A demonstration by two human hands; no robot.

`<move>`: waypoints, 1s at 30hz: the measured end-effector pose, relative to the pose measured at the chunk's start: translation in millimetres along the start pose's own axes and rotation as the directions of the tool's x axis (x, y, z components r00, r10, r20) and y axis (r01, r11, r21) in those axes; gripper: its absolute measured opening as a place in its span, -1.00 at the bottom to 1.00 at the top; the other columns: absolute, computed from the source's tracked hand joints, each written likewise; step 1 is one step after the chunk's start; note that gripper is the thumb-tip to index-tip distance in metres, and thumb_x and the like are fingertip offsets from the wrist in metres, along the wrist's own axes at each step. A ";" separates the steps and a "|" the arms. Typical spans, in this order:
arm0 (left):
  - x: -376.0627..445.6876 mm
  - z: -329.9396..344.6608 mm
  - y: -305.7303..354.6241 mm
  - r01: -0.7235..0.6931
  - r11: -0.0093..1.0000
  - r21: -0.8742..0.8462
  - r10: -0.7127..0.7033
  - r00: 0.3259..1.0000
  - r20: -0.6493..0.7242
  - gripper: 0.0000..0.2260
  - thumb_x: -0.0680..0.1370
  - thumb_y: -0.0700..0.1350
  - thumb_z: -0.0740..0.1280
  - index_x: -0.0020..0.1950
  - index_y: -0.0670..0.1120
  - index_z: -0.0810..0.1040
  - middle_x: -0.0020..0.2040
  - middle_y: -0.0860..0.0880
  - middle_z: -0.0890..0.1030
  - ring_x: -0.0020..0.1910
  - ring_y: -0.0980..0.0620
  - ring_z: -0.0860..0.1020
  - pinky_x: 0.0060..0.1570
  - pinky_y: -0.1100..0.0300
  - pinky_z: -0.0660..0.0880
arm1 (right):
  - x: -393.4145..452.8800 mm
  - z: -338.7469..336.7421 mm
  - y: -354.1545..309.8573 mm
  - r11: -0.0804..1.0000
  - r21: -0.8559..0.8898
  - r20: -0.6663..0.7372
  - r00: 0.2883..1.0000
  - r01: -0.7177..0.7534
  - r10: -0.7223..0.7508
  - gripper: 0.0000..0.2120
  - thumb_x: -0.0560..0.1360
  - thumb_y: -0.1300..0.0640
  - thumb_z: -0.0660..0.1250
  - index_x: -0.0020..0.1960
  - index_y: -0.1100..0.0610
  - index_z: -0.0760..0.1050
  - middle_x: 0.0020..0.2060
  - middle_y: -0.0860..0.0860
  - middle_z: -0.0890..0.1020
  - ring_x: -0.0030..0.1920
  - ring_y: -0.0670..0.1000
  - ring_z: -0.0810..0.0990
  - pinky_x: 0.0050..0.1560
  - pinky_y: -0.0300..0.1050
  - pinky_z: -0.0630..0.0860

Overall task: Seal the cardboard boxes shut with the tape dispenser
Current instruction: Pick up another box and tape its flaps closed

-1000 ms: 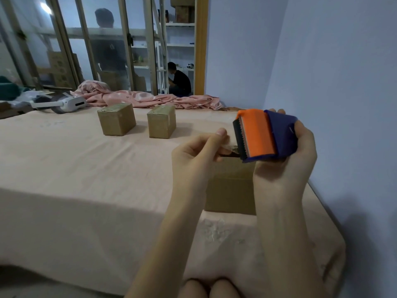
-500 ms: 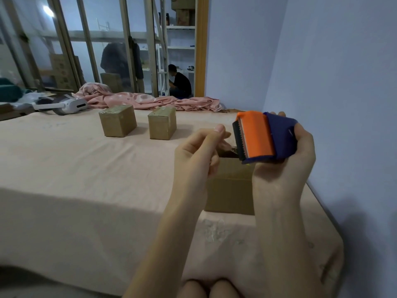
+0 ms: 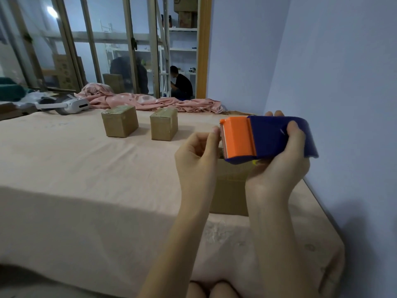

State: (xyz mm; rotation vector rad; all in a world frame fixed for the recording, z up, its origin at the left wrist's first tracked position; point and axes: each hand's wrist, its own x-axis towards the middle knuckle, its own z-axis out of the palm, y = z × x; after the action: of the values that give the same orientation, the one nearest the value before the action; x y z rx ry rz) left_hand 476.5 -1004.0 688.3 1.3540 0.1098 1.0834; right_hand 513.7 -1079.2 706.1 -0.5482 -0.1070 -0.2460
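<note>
Room: pale blue walls, glass partition behind, a pink blanket [image 3: 150, 102] bunched at the bed's [image 3: 64, 179] far edge.
Boxes: two taped cardboard boxes [image 3: 120, 123] [image 3: 164, 123] side by side mid-bed; a third box [image 3: 231, 190] sits under the hands.
Right hand [image 3: 279, 168]: grips the blue-and-orange tape dispenser [image 3: 266, 138] above that box.
Left hand [image 3: 198, 158]: fingers curled, pinching at the dispenser's orange mouth.
</note>
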 end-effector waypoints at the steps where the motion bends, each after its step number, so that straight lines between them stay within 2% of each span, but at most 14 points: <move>1: 1.7 0.0 -1.6 -0.015 1.000 0.019 0.015 1.000 -0.009 -0.76 0.56 -0.03 0.28 -0.30 0.00 0.55 -0.42 0.14 0.58 -0.40 0.27 0.52 -0.38 0.45 0.43 | -0.7 1.4 -0.2 0.999 -0.015 0.040 0.998 0.049 -0.048 -0.64 0.47 0.08 0.35 0.21 0.18 0.42 -0.13 -0.01 0.70 -0.10 -0.01 0.68 -0.25 -0.16 0.58; 4: 9.4 -1.7 -8.5 -0.054 0.992 0.115 0.059 0.997 -0.039 -0.75 0.59 -0.07 0.27 -0.30 -0.03 0.51 -0.42 0.09 0.56 -0.38 0.25 0.49 -0.35 0.42 0.43 | -3.5 12.3 1.5 0.973 -0.188 0.128 0.986 0.133 -0.110 -0.47 0.36 -0.01 0.40 0.25 0.10 0.32 -0.08 -0.07 0.66 -0.10 -0.07 0.66 -0.24 -0.22 0.57; 6: 12.9 -3.1 -12.8 -0.076 0.979 0.188 0.090 0.994 -0.066 -0.76 0.59 -0.08 0.26 -0.29 0.00 0.49 -0.40 0.10 0.54 -0.36 0.24 0.49 -0.33 0.40 0.43 | -1.3 14.4 6.1 0.953 -0.279 0.117 0.989 0.115 -0.085 -0.45 0.34 0.02 0.44 0.24 0.03 0.26 -0.02 -0.05 0.62 -0.10 -0.08 0.65 -0.24 -0.23 0.57; 11: 17.2 -6.9 -20.5 -0.126 0.893 0.432 0.152 0.988 -0.026 -0.75 0.60 -0.07 0.25 -0.29 -0.04 0.44 -0.38 0.11 0.49 -0.38 0.17 0.45 -0.37 0.35 0.37 | 7.5 15.9 14.1 0.980 -0.197 -0.038 0.999 0.028 -0.036 -0.54 0.42 0.15 0.42 0.22 0.05 0.28 -0.03 -0.02 0.62 -0.19 -0.09 0.67 -0.27 -0.19 0.60; 14: 20.8 -8.8 -23.2 -0.134 0.840 0.526 0.172 0.985 -0.024 -0.76 0.60 -0.05 0.24 -0.25 -0.07 0.45 -0.38 0.13 0.46 -0.39 0.19 0.42 -0.38 0.42 0.33 | 10.6 17.9 18.5 0.974 -0.225 -0.055 0.998 0.026 -0.039 -0.57 0.42 0.15 0.42 0.19 0.05 0.28 0.00 0.00 0.61 -0.13 -0.02 0.66 -0.24 -0.16 0.62; 16: 22.0 -11.4 -24.0 -0.140 0.818 0.558 0.190 0.981 -0.033 -0.75 0.61 -0.03 0.22 -0.26 -0.05 0.44 -0.38 0.13 0.45 -0.40 0.17 0.41 -0.39 0.40 0.33 | 14.2 20.0 17.3 0.968 -0.247 -0.038 0.998 0.048 -0.059 -0.59 0.42 0.16 0.42 0.15 0.03 0.28 0.00 0.00 0.61 -0.11 -0.02 0.65 -0.26 -0.18 0.60; 18: 23.4 -14.7 -25.1 -0.141 0.829 0.541 0.203 0.977 -0.057 -0.71 0.61 -0.01 0.21 -0.31 -0.02 0.40 -0.42 0.11 0.43 -0.42 0.13 0.42 -0.41 0.32 0.37 | 19.8 22.5 14.5 0.960 -0.266 -0.018 0.996 0.084 -0.092 -0.57 0.42 0.17 0.42 0.17 0.04 0.27 0.04 0.04 0.61 -0.08 0.01 0.65 -0.23 -0.17 0.61; 19: 23.7 -15.7 -25.7 -0.131 0.842 0.524 0.193 0.979 -0.066 -0.70 0.60 -0.01 0.21 -0.33 0.00 0.39 -0.42 0.09 0.43 -0.42 0.11 0.44 -0.40 0.20 0.45 | 22.3 23.1 13.6 0.951 -0.290 -0.005 0.994 0.104 -0.110 -0.57 0.42 0.17 0.42 0.16 0.04 0.28 0.05 0.04 0.60 -0.06 0.01 0.64 -0.22 -0.17 0.62; 21: 23.7 -15.3 -27.3 -0.111 0.857 0.503 0.167 0.984 -0.068 -0.72 0.60 0.01 0.21 -0.30 -0.01 0.43 -0.41 0.07 0.45 -0.40 0.07 0.49 -0.38 0.01 0.53 | 25.6 21.8 14.2 0.930 -0.342 0.027 0.990 0.137 -0.136 -0.62 0.41 0.16 0.42 0.09 -0.01 0.29 0.03 0.01 0.59 -0.07 0.00 0.64 -0.23 -0.18 0.61; 22: 24.0 -14.5 -28.7 -0.102 0.862 0.497 0.157 0.985 -0.070 -0.73 0.60 0.01 0.22 -0.28 -0.03 0.46 -0.40 0.07 0.47 -0.38 0.07 0.50 -0.38 -0.02 0.54 | 26.9 20.3 14.9 0.922 -0.354 0.039 0.987 0.157 -0.153 -0.64 0.41 0.17 0.42 0.04 -0.05 0.29 0.00 -0.02 0.59 -0.10 -0.02 0.64 -0.25 -0.20 0.60; 24: 26.1 -17.3 -33.0 -0.085 0.874 0.479 0.149 0.984 -0.097 -0.74 0.59 0.01 0.23 -0.26 -0.03 0.48 -0.40 0.07 0.48 -0.38 0.06 0.52 -0.40 0.05 0.56 | 30.1 16.0 13.6 0.914 -0.343 0.044 0.976 0.216 -0.214 -0.66 0.40 0.18 0.42 -0.03 -0.06 0.29 -0.07 -0.08 0.58 -0.16 -0.09 0.65 -0.29 -0.26 0.56; 27: 32.1 -29.3 -42.5 -0.035 0.899 0.436 0.087 0.991 -0.100 -0.73 0.60 0.00 0.23 -0.29 -0.02 0.47 -0.41 0.04 0.50 -0.47 0.09 0.55 -0.54 0.34 0.45 | 42.4 8.9 4.7 0.869 -0.348 0.046 0.933 0.351 -0.358 -0.66 0.37 0.17 0.41 -0.04 -0.05 0.27 -0.08 -0.10 0.56 -0.14 -0.11 0.65 -0.28 -0.29 0.55; 30: 42.9 -31.2 -43.9 0.106 0.950 0.295 -0.115 0.993 0.014 -0.72 0.61 -0.01 0.22 -0.25 -0.11 0.49 -0.50 0.07 0.50 -0.50 0.13 0.56 -0.49 0.23 0.55 | 53.2 3.3 3.5 0.821 -0.410 0.093 0.914 0.397 -0.396 -0.65 0.37 0.14 0.40 0.00 -0.04 0.27 -0.01 -0.06 0.57 -0.06 -0.06 0.64 -0.24 -0.27 0.56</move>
State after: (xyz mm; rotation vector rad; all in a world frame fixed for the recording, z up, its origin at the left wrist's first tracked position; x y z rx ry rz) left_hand 504.6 -945.6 665.3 1.6105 0.3319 0.9769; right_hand 565.9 -1085.4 716.0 -0.9601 -0.1748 -0.6892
